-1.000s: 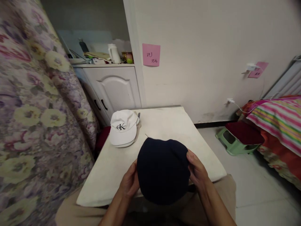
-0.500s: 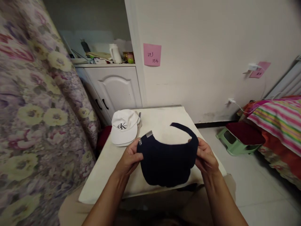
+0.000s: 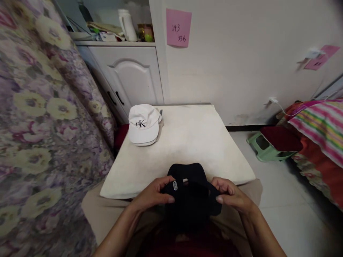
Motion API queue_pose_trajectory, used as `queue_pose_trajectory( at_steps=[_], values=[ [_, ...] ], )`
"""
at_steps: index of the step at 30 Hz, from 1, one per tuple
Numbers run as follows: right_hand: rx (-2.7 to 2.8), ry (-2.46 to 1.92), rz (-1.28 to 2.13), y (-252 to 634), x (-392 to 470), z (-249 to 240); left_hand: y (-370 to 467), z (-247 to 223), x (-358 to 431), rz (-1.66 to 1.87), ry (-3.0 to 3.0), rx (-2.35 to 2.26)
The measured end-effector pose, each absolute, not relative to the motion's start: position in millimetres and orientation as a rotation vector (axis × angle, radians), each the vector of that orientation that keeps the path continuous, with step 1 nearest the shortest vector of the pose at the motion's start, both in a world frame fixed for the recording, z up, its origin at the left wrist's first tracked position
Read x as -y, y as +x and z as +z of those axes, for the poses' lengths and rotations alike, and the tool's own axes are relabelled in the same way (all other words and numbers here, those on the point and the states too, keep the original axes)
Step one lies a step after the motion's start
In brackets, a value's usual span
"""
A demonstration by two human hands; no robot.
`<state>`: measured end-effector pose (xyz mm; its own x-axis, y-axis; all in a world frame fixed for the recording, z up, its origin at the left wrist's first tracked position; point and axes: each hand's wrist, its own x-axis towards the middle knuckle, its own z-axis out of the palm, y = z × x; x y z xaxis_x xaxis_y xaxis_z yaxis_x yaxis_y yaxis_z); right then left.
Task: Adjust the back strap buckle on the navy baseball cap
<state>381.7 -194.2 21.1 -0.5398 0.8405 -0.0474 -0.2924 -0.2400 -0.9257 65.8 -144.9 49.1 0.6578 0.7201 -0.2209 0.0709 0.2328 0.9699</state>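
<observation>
A dark navy cap [image 3: 190,195] lies at the near edge of the white table [image 3: 184,142], over my lap. Its back strap with a small metal buckle faces up. My left hand [image 3: 152,194] grips the cap's left side, thumb next to the buckle. On the right side, my right hand [image 3: 232,194] holds the cap with its fingers curled over the fabric. A white cap [image 3: 143,124] with a black logo sits at the table's far left corner, apart from both hands.
A floral curtain or cover [image 3: 40,117] fills the left. A white cabinet [image 3: 131,73] stands behind the table, with a jug and clutter on top. Pink notes are stuck on the wall. A green stool [image 3: 268,148] and a striped bed [image 3: 318,132] are at the right.
The dark cap came down and toward me, from held up over the table to its near edge, now with the strap buckle on top. The view tilted downward.
</observation>
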Motion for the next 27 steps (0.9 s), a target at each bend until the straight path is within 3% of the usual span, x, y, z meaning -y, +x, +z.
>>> queue_pose_trajectory(
  at_steps=[7, 27],
  values=[
    [1.359, -0.721, 1.975, 380, 208, 23, 74, 46, 159, 0.527, 1.319, -0.835],
    [1.233, -0.770, 1.741, 354, 198, 65, 83, 67, 163, 0.563, 1.348, -0.863]
  ],
)
